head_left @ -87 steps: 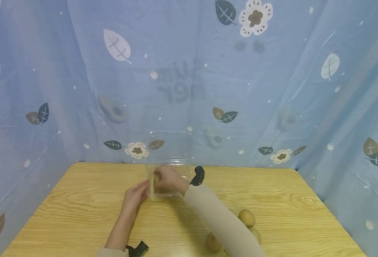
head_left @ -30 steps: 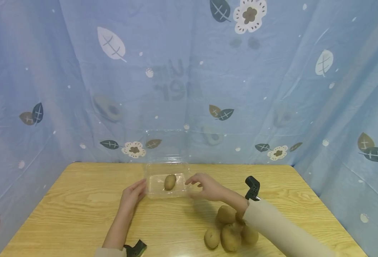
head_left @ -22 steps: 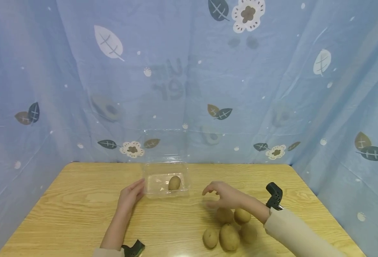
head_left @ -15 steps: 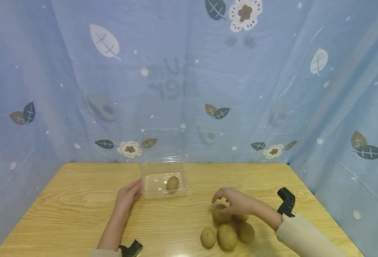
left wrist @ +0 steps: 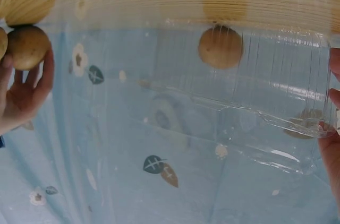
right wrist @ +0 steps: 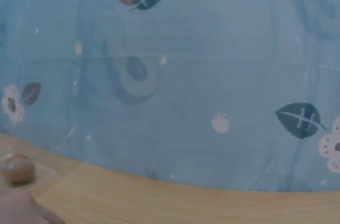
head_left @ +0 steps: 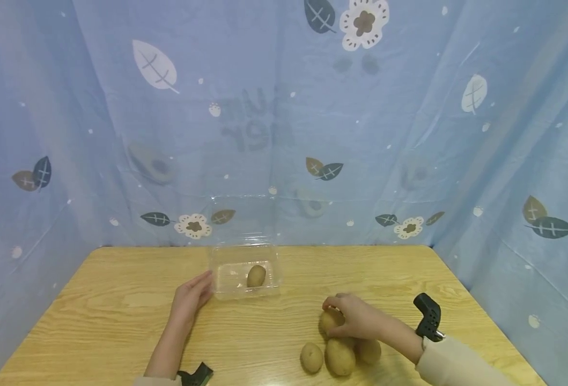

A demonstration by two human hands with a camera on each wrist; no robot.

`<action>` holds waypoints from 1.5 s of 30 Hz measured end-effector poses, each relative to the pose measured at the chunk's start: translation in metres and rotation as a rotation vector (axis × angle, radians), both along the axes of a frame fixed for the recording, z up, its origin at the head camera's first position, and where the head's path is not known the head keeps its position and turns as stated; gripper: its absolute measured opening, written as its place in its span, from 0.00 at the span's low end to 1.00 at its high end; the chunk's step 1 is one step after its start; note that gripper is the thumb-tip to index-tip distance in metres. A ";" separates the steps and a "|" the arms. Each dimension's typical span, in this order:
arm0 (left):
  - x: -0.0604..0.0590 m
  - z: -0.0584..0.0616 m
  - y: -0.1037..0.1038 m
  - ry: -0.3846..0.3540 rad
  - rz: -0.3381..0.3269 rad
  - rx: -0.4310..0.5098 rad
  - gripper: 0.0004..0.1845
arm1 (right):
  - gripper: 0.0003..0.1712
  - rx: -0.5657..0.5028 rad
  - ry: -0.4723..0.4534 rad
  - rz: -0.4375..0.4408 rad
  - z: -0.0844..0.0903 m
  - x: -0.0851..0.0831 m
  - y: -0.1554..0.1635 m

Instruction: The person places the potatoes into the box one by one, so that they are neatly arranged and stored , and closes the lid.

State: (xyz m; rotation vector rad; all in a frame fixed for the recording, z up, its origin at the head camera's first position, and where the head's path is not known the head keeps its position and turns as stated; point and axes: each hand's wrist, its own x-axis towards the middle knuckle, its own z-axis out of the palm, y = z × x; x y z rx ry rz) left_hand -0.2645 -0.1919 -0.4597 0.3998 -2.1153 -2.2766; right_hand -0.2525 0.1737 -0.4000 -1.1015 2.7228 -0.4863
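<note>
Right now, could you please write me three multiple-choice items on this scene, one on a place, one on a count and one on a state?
1. Where is the clear box?
A. at the table's far edge
B. at the near right corner
C. on the floor

2. How many kiwis lie inside the clear box?
A. none
B. one
C. four

3. What is the right hand doing?
A. lying flat on the table
B. gripping a kiwi in the pile
C. holding the box lid

Answers: 1 A, it sits by the curtain; 2 B, a single kiwi in the box shows through the wall; 3 B, its fingers curl round the fruit.
</note>
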 end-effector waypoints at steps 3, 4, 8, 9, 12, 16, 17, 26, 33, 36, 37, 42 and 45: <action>0.001 0.000 0.000 0.005 -0.002 0.001 0.26 | 0.23 0.008 -0.008 -0.030 -0.002 0.001 -0.003; 0.001 0.000 0.000 0.005 -0.005 -0.001 0.26 | 0.23 0.007 -0.017 -0.036 -0.003 0.001 -0.005; 0.001 0.000 0.000 0.003 -0.007 -0.005 0.27 | 0.24 0.001 -0.060 -0.060 -0.004 -0.001 -0.010; 0.001 0.000 0.000 0.002 -0.009 -0.009 0.27 | 0.23 0.004 -0.068 -0.066 -0.004 -0.002 -0.011; 0.000 -0.001 -0.001 0.001 -0.005 -0.020 0.26 | 0.24 0.016 -0.085 -0.082 -0.004 -0.003 -0.015; 0.000 -0.001 0.000 0.009 -0.003 -0.018 0.26 | 0.25 -0.012 -0.087 -0.118 0.002 -0.005 -0.023; 0.001 -0.001 0.000 0.010 -0.006 -0.015 0.26 | 0.25 -0.029 -0.070 -0.121 0.005 -0.007 -0.026; 0.002 -0.001 0.000 0.011 -0.004 0.008 0.26 | 0.25 -0.273 0.050 -0.137 0.047 -0.030 -0.061; 0.001 0.000 -0.002 0.010 -0.002 -0.001 0.24 | 0.27 -0.277 0.005 -0.142 0.057 -0.049 -0.100; 0.002 0.000 -0.003 0.017 -0.001 0.004 0.25 | 0.27 -0.250 0.046 -0.106 0.048 -0.062 -0.118; 0.002 0.000 -0.003 0.018 0.000 0.010 0.25 | 0.28 -0.245 0.054 -0.090 0.045 -0.067 -0.125; -0.001 -0.003 -0.004 0.017 0.014 0.024 0.25 | 0.28 -0.193 0.057 -0.057 0.031 -0.083 -0.154; -0.003 -0.005 -0.003 0.021 0.016 0.034 0.25 | 0.29 -0.147 0.064 -0.059 0.023 -0.089 -0.169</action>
